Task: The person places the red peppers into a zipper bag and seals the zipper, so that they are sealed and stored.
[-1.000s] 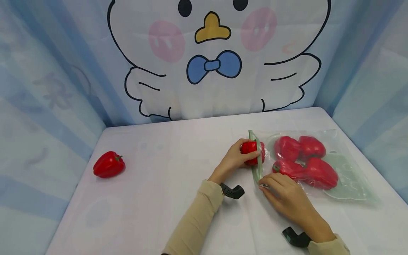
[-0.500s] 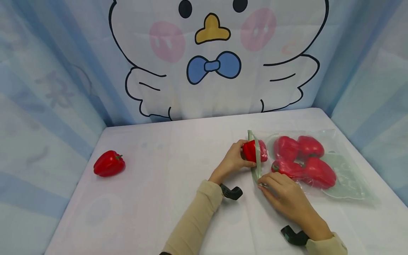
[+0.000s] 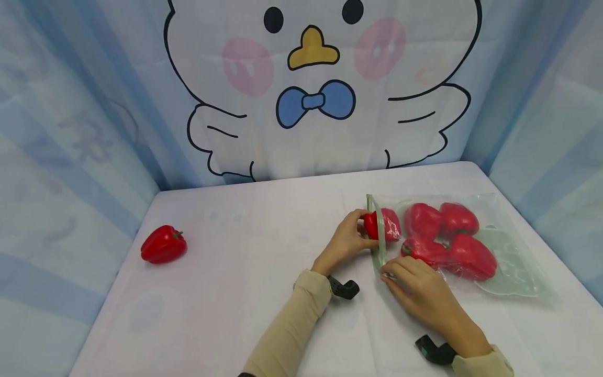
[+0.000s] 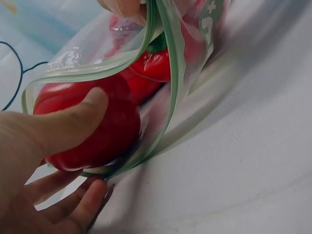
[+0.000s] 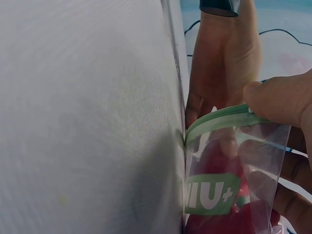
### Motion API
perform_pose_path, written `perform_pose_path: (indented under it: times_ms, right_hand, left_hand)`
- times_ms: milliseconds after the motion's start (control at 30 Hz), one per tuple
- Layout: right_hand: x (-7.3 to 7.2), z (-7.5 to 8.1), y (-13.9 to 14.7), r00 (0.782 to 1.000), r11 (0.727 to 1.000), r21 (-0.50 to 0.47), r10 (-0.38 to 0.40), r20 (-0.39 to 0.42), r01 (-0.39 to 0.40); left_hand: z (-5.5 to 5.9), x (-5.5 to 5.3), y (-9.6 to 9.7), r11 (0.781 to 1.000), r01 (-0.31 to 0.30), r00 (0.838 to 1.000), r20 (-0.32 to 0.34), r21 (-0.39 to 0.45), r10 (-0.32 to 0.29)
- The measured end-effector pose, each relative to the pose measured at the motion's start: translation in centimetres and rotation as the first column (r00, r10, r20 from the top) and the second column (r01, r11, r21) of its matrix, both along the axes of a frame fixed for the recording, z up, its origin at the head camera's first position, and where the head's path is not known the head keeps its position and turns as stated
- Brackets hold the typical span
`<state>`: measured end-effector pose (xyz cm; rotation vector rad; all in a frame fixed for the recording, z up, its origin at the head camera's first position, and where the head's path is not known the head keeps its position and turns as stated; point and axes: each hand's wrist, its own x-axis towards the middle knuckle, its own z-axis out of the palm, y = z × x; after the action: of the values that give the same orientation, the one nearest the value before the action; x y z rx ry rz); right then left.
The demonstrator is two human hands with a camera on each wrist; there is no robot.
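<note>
Thumb and fingers of the left hand point(image 3: 346, 242) hold a red bell pepper point(image 4: 117, 129) at the mouth of a clear zip bag point(image 3: 515, 256) with a green rim. Most of that pepper lies inside the bag, its near end still outside. In the left wrist view the thumb point(image 4: 78, 122) lies on the pepper's side, with other fingers low by the rim. The right hand point(image 3: 421, 290) pinches the near corner of the rim, thumb point(image 5: 273, 100) on the green strip in the right wrist view. Several red bell peppers point(image 3: 471, 256) lie deeper in the bag.
Another red bell pepper point(image 3: 163, 244) lies alone at the left of the white-covered table point(image 3: 226, 293). Blue and white curtains point(image 3: 61, 209) stand at both sides, and a cartoon-printed cloth point(image 3: 320, 146) hangs behind the table.
The left hand has slid the bell pepper rightward, farther through the bag's mouth, and its thumb has shifted lower. The right hand has kept its hold on the rim.
</note>
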<state>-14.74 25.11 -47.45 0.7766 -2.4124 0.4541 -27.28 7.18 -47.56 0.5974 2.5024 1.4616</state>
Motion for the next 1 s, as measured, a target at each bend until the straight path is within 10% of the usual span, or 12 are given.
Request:
perform_pose_path:
  times_ms: [1000]
  right_hand:
    - [-0.2, -0.4, 0.1, 0.998, 0.998, -0.054, 0.041, -0.038, -0.043]
  left_hand:
    - [-0.6, -1.7, 2.1, 0.994, 0.101, 0.989, -0.113, 0.051, -0.094]
